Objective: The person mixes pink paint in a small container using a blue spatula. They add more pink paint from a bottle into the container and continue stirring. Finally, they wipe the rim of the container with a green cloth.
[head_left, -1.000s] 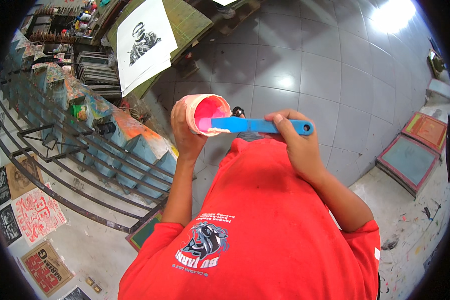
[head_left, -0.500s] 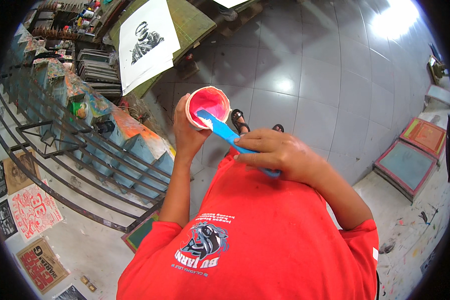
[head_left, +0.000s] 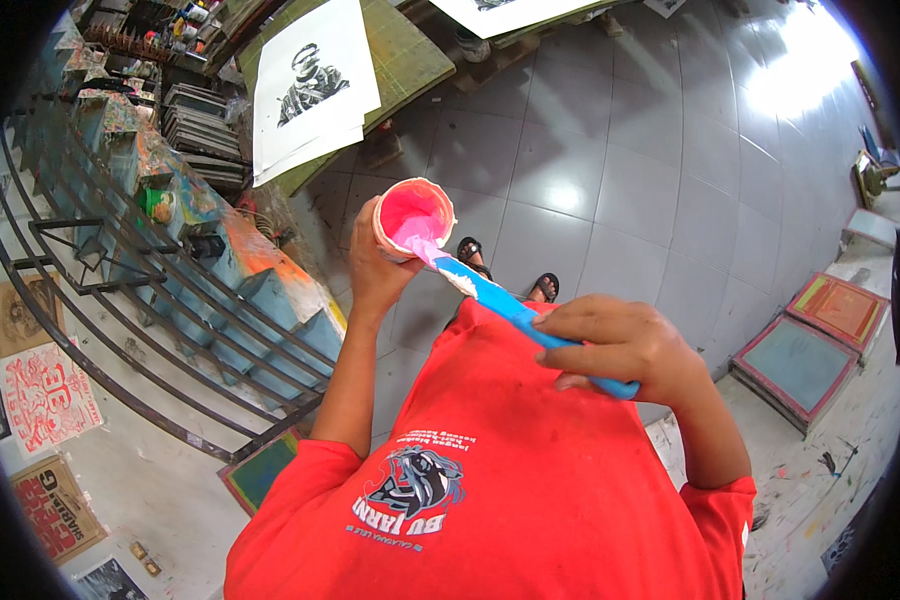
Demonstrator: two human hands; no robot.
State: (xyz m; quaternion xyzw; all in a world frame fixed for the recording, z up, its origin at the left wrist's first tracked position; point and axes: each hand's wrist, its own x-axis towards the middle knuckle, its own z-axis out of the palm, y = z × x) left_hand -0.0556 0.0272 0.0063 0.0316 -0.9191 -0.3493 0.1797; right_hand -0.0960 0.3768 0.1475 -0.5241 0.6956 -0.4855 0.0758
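Observation:
My left hand is closed round a small tub with a pale rim, its mouth tilted up toward me. Thick pink paint or ink coats the inside. In my right hand I grip the handle of a blue plastic spatula. The spatula's far end rests at the tub's near rim, covered in pink paste, and a whitish crust runs along its edge. Both hands are in front of my red shirt.
A green table at the far left holds a sheet with a black printed portrait. Dark metal railings and blue painted steps lie left. Framed screens lean at right. Grey floor tiles stretch ahead.
The spatula has drawn back toward me and right, out of the tub's depth, its end now thickly coated pink. My right hand moved right and lower; the left still holds the tub.

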